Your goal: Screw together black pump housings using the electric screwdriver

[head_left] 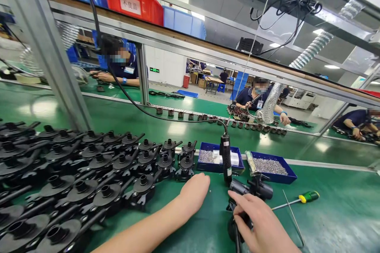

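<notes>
My left hand (194, 191) rests on the green table with its fingers curled under, just in front of the nearest black pump housings (142, 184); what it holds, if anything, is hidden. My right hand (263, 223) grips a black pump part (251, 189) that stands on the table before me. A black electric screwdriver (226, 158) hangs on its cable right above that part, its tip close to it.
Several rows of black pump housings (68, 170) fill the left of the table. Two blue trays (271, 166) of screws stand behind the screwdriver. A green-handled screwdriver (297, 199) lies at right. Other workers (255, 97) sit across the conveyor. Bins (130, 2) sit on the upper shelf.
</notes>
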`<state>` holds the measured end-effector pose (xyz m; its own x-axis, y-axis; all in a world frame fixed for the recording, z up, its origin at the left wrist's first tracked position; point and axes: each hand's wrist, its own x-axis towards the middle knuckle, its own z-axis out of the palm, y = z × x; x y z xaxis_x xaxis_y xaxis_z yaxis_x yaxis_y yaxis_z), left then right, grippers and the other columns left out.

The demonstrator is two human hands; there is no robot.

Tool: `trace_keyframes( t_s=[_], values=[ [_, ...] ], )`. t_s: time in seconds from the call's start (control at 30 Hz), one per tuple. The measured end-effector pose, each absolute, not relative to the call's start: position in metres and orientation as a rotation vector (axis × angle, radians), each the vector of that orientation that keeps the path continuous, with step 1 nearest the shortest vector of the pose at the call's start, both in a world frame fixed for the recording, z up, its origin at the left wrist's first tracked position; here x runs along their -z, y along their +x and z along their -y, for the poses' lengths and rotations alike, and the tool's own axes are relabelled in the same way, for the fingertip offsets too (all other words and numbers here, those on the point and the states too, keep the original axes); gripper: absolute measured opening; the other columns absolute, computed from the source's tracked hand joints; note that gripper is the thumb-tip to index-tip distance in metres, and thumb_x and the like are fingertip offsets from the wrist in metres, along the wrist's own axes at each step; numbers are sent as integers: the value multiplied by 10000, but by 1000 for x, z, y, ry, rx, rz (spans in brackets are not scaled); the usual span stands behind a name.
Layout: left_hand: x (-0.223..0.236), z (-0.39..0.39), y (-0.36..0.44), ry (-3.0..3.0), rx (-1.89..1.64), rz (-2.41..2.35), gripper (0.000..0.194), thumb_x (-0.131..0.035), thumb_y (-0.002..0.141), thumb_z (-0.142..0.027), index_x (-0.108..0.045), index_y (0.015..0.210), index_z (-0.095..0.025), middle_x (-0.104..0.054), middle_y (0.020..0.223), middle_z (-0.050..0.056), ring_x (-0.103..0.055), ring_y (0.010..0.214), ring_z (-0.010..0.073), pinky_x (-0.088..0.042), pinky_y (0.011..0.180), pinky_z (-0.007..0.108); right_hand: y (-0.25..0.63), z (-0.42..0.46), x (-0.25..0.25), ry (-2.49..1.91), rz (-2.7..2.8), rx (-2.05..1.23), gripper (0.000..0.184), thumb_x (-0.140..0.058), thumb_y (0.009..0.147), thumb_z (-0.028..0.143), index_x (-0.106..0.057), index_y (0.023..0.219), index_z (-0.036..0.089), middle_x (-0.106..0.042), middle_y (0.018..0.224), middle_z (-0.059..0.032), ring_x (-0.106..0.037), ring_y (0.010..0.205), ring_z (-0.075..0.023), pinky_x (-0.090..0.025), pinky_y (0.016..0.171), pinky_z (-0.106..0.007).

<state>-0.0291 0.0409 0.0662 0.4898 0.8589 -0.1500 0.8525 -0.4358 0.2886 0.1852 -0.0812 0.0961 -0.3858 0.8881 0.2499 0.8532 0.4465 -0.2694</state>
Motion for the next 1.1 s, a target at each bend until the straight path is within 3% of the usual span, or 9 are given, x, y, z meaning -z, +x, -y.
trace_keyframes(
  t_s=[0.27, 0.57, 0.73, 0.83, 0.93, 1.0, 1.1],
  values=[
    [-52, -47, -33, 2354, -57, -1466, 377, -465, 860, 126, -736, 1013, -87, -755, 1083, 196, -750, 1040, 282, -557, 922, 362, 180, 86, -79, -1368, 2367, 37, 736, -461, 1001, 116, -256, 1674, 334, -797, 1015, -29, -764, 883, -251, -649, 727, -363],
    [-51, -50, -34, 2340, -50, -1409, 339, -451, 884, 69, -729, 931, -120, -718, 1069, 154, -731, 989, 250, -539, 884, 323, 180, 92, -64, -1371, 2167, 13, 704, -513, 1025, 149, -299, 1658, 371, -804, 999, 0, -790, 867, -216, -668, 751, -307],
    [-51, -41, -29, 2279, -154, -1356, 402, -429, 841, 100, -700, 1081, -75, -671, 1225, 234, -641, 1201, 328, -477, 1084, 458, 178, 94, -62, -1377, 2126, 0, 680, -523, 1026, 149, -333, 1641, 370, -804, 1020, 4, -789, 902, -209, -676, 797, -309],
    [-50, -26, -23, 2118, -256, -1276, 339, -489, 832, 59, -677, 1079, -79, -665, 1258, 252, -613, 1239, 351, -453, 1107, 492, 177, 96, -58, -1364, 2098, -8, 628, -528, 1037, 162, -374, 1614, 355, -800, 1044, -8, -782, 942, -202, -676, 844, -309],
    [-43, -4, -13, 1821, -252, -1111, 139, -549, 868, -84, -656, 866, -172, -729, 864, 97, -719, 869, 254, -568, 814, 347, 177, 98, -51, -1363, 2051, 27, 557, -548, 1038, 168, -444, 1565, 318, -795, 1065, -32, -782, 979, -204, -662, 952, -340],
    [-37, 10, -4, 1579, -190, -1017, 155, -553, 887, -188, -587, 737, -210, -571, 535, -8, -621, 526, 190, -482, 527, 255, 176, 99, -46, -1374, 2038, 42, 536, -572, 1032, 168, -479, 1543, 298, -796, 1093, -46, -785, 1006, -214, -643, 1014, -363],
    [-29, 22, 9, 1283, -171, -953, 227, -566, 877, -280, -506, 664, -233, -386, 378, -72, -439, 330, 138, -293, 370, 192, 177, 100, -39, -1399, 2003, 24, 529, -591, 1028, 176, -504, 1538, 283, -797, 1123, -56, -789, 1034, -228, -635, 1037, -372]
  ],
)
